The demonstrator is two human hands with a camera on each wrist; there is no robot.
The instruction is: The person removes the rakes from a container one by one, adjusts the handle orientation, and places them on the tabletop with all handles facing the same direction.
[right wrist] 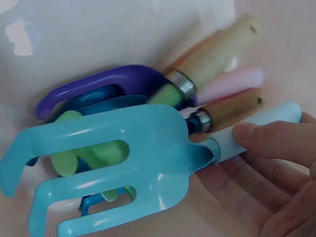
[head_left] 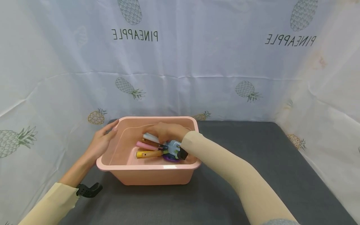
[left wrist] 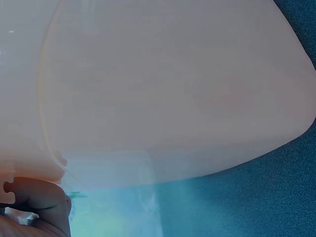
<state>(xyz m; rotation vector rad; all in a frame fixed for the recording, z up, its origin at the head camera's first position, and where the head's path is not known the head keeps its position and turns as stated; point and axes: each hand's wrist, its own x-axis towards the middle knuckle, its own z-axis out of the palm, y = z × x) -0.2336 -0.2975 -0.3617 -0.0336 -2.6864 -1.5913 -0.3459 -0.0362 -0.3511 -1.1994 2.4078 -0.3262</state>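
Note:
A pink plastic basin [head_left: 149,174] stands on the dark table with several garden hand tools inside. My right hand [head_left: 166,130] reaches in and holds the white handle of a light blue hand rake [right wrist: 148,153], its thumb [right wrist: 266,136] on top and the other fingers below. The rake's bent prongs lie above the other tools. Beneath it show a purple-headed tool [right wrist: 106,81], light green parts [right wrist: 103,155], wooden handles [right wrist: 219,52] and a pink handle [right wrist: 232,84]. My left hand [head_left: 99,142] grips the basin's left rim near the far corner.
The dark table [head_left: 239,175] extends to the right and in front of the basin. A white cloth [head_left: 180,56] printed with pineapples hangs behind and at both sides. A black strap [head_left: 89,190] is round the left wrist.

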